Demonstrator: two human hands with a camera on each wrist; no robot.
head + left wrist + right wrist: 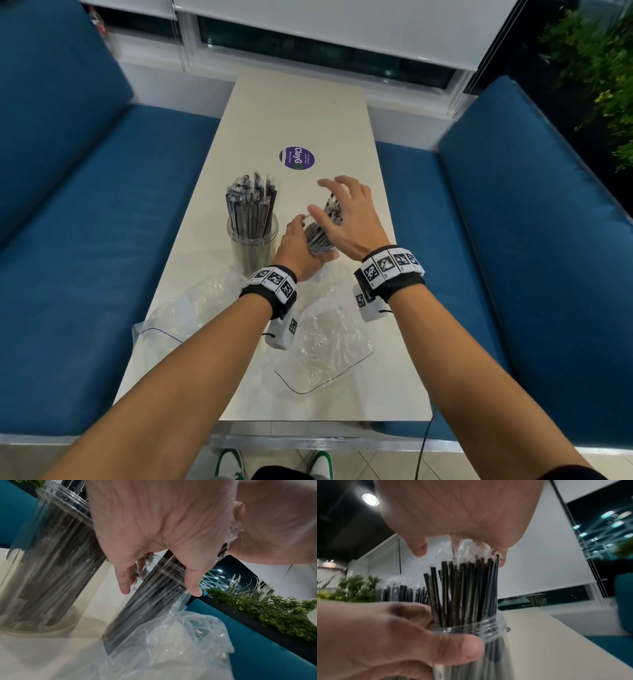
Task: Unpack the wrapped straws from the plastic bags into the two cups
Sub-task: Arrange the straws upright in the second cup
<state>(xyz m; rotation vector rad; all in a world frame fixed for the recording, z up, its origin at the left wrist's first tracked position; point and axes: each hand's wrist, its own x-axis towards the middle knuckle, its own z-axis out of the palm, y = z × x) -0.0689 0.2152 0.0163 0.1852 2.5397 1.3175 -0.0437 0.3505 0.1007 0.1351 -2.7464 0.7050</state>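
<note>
Two clear plastic cups stand on the beige table [301, 113]. The left cup [253, 246] [51, 561] is packed with black wrapped straws [251, 205]. My left hand [299, 243] [154, 540] [436, 635] grips the right cup [320, 245] [150, 595] [488, 628] near its rim, thumb and fingers curled round it. That cup holds a bundle of wrapped straws [332, 207] [467, 588]. My right hand [342, 209] [462, 534] hovers over the bundle with fingers spread, its fingertips touching the wrapper tops.
Two crumpled clear plastic bags lie on the near half of the table, one at the left [191, 308] and one under my wrists [329, 342] [171, 642]. A purple round sticker [296, 158] sits mid-table. Blue benches [85, 240] flank both sides.
</note>
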